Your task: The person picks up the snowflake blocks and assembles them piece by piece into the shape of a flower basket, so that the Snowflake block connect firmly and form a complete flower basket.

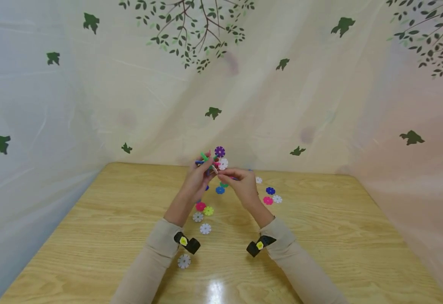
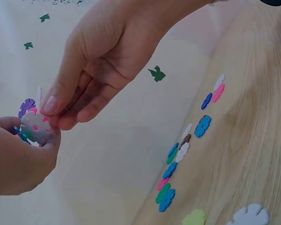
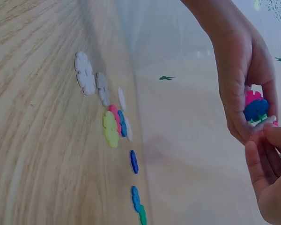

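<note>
My left hand point(image 1: 196, 180) holds a cluster of joined snowflake discs above the far part of the table. A purple disc point(image 1: 220, 151) and a white disc point(image 1: 223, 164) stick out at its right, with green, pink and blue ones partly hidden by the fingers. In the left wrist view a white disc point(image 2: 36, 126) with a pink centre faces the camera. My right hand point(image 1: 243, 185) pinches at the cluster's lower edge, thumb and forefinger on a white disc. The right wrist view shows a blue disc point(image 3: 256, 109) and a pink disc point(image 3: 254, 97) framed by the left hand's fingers.
Loose discs lie on the wooden table point(image 1: 320, 236): a yellow disc point(image 1: 208, 210), white discs such as the near one point(image 1: 184, 261), and a pink disc point(image 1: 268, 200) at right beside a dark blue disc point(image 1: 270, 191). A printed curtain point(image 1: 160, 109) hangs behind the table.
</note>
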Demonstrator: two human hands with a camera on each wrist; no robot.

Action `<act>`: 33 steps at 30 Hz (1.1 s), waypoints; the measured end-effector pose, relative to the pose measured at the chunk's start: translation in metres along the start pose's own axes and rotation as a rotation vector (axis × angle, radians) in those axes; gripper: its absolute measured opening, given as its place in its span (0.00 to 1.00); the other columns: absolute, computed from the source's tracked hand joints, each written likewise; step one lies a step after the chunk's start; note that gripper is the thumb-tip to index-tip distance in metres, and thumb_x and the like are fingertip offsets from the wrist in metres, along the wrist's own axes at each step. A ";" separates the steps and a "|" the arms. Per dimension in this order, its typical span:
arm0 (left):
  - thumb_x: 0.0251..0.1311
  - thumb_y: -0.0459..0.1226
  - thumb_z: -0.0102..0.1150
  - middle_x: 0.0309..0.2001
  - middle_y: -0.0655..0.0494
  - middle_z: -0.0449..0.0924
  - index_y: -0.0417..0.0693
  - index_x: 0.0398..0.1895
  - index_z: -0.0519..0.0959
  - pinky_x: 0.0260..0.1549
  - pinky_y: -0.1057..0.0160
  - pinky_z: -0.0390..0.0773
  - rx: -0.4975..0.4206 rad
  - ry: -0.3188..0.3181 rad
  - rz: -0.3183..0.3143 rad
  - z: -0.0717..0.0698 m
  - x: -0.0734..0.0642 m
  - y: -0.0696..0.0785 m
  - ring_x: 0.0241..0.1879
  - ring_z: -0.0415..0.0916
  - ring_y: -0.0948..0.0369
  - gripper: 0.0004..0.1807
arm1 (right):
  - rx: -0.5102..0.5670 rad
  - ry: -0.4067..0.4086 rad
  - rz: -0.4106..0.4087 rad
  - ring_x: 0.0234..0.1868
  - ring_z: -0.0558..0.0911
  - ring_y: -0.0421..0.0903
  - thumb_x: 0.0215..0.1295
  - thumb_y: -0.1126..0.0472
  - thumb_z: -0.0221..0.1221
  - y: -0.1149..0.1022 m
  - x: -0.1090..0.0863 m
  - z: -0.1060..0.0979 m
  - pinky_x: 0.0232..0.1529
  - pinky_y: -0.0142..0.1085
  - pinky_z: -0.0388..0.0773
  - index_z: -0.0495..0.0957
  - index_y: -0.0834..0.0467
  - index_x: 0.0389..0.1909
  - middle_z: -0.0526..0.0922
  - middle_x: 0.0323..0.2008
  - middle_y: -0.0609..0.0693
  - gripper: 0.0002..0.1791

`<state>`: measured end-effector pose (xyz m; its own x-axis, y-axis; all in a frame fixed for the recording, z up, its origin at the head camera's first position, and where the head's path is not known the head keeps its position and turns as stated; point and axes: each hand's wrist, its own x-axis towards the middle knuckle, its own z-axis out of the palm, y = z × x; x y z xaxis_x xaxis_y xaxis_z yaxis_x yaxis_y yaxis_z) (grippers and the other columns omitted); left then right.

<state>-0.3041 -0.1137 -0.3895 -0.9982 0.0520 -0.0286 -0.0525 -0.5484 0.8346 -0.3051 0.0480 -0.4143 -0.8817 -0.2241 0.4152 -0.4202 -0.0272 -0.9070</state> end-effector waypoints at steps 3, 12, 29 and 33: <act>0.77 0.35 0.50 0.47 0.58 0.77 0.47 0.61 0.69 0.49 0.70 0.81 0.077 -0.002 0.003 -0.008 0.001 0.005 0.44 0.77 0.65 0.14 | -0.081 -0.109 0.074 0.41 0.88 0.44 0.67 0.66 0.66 -0.002 0.003 -0.009 0.46 0.40 0.87 0.86 0.69 0.45 0.89 0.44 0.62 0.11; 0.73 0.32 0.55 0.35 0.65 0.84 0.43 0.55 0.73 0.39 0.71 0.74 0.195 -0.034 0.001 -0.028 0.005 0.020 0.35 0.75 0.67 0.10 | -0.281 -0.585 0.167 0.44 0.87 0.44 0.68 0.66 0.65 -0.003 0.005 -0.022 0.50 0.42 0.85 0.84 0.67 0.49 0.87 0.47 0.64 0.12; 0.75 0.34 0.54 0.33 0.62 0.78 0.50 0.34 0.79 0.40 0.69 0.76 0.212 -0.101 -0.072 -0.032 0.004 0.023 0.35 0.72 0.65 0.08 | -0.556 -1.011 0.039 0.31 0.77 0.32 0.60 0.68 0.70 0.017 -0.024 0.020 0.36 0.25 0.78 0.86 0.62 0.49 0.88 0.38 0.54 0.15; 0.72 0.34 0.59 0.30 0.62 0.76 0.51 0.31 0.81 0.35 0.70 0.74 0.197 -0.030 -0.080 -0.029 0.004 0.021 0.31 0.69 0.65 0.09 | -0.568 -0.994 0.028 0.32 0.76 0.31 0.58 0.68 0.72 0.021 -0.027 0.020 0.38 0.25 0.78 0.86 0.62 0.44 0.87 0.37 0.53 0.12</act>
<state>-0.3103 -0.1496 -0.3882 -0.9897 0.1151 -0.0853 -0.1222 -0.3679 0.9218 -0.2853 0.0339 -0.4457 -0.4386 -0.8957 -0.0731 -0.6620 0.3771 -0.6477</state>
